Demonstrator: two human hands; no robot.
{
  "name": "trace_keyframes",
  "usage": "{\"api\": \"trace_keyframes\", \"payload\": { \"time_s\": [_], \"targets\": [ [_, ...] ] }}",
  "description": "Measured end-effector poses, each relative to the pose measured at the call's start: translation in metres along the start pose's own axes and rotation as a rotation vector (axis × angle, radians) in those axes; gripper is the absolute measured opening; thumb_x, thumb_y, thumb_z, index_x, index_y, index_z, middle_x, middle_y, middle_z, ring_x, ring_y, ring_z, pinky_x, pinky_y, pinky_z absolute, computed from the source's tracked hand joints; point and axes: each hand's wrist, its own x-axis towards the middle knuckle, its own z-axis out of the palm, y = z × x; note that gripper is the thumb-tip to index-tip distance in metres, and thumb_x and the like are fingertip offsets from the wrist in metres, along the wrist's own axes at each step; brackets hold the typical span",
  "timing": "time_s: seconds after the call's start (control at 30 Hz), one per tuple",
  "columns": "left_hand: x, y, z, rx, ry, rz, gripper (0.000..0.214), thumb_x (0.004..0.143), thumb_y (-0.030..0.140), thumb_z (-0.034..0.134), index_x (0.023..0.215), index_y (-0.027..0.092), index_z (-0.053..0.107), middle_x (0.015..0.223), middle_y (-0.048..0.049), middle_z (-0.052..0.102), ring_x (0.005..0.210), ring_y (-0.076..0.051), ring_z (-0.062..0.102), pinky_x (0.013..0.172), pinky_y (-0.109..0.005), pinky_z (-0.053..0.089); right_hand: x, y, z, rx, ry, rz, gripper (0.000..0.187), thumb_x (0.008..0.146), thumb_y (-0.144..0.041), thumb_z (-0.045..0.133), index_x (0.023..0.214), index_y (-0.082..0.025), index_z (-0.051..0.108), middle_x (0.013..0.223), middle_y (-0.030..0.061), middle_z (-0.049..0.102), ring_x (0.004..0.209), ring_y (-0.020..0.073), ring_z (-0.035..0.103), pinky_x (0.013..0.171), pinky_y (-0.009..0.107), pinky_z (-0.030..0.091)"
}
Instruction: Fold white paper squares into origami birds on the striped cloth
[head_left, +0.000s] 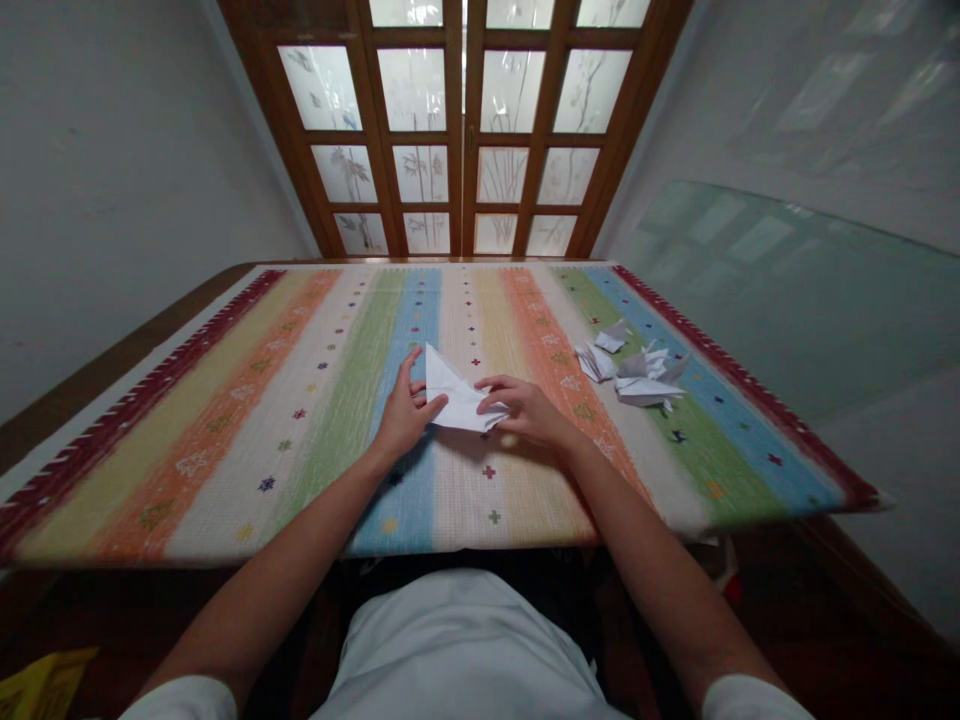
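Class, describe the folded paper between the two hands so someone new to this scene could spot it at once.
Find the multicoloured striped cloth and look near its middle. There, the bare left hand and bare right hand hold a white, pointed piece of folded paper. Unlike the cluster of white folded-paper figures lying to the right, it alone is held.

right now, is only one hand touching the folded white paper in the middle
No, the left hand and the right hand both have fingers on the folded white paper.
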Motion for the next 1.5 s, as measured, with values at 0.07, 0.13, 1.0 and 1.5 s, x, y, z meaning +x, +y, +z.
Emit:
{"api": "trace_keyframes", "payload": {
  "time_s": [0.07, 0.13, 1.0, 1.5],
  "targets": [
    [-0.001, 0.004, 0.000, 0.119, -0.023, 0.041, 0.050, 0.089, 0.033, 0.076, 0.136, 0.019, 0.069, 0.120, -0.0134, 0.078, 0.095, -0.022, 0.077, 0.083, -0.033, 0.062, 0.001, 0.001, 0.001, 0.036, 0.037, 0.051, 0.014, 0.092, -0.033, 0.078, 0.096, -0.022, 0.086, 0.131, 0.0133, 0.075, 0.117, 0.0270, 0.073, 0.102, 0.044, 0.059],
    [-0.002, 0.007, 0.000, 0.208, -0.062, 0.060, 0.031, 0.093, 0.036, 0.072, 0.116, 0.017, 0.077, 0.115, -0.0122, 0.078, 0.092, -0.021, 0.075, 0.081, -0.033, 0.061, 0.001, 0.002, 0.003, 0.091, 0.096, 0.119, 0.020, 0.094, -0.038, 0.075, 0.095, -0.021, 0.084, 0.126, 0.0138, 0.076, 0.110, 0.0261, 0.074, 0.091, 0.040, 0.061],
    [-0.014, 0.005, 0.009, 0.603, -0.172, 0.566, 0.038, 0.098, 0.027, 0.074, 0.134, 0.025, 0.063, 0.164, -0.0174, 0.044, 0.141, -0.032, 0.056, 0.117, -0.057, 0.051, 0.008, -0.017, 0.031, 0.752, -0.016, 0.431, 0.053, 0.081, -0.068, 0.085, 0.099, -0.023, 0.063, 0.086, -0.0029, 0.058, 0.065, 0.0103, 0.048, 0.054, 0.022, 0.036],
    [-0.022, 0.009, 0.011, 0.766, -0.204, 0.765, 0.066, 0.102, 0.018, 0.065, 0.163, 0.037, 0.047, 0.172, -0.0152, 0.027, 0.125, -0.028, 0.058, 0.106, -0.050, 0.059, 0.005, -0.019, 0.023, 0.913, 0.009, 0.456, 0.046, 0.078, -0.054, 0.091, 0.102, -0.024, 0.066, 0.088, -0.0032, 0.064, 0.069, 0.0117, 0.065, 0.062, 0.025, 0.060]
  ]
}}
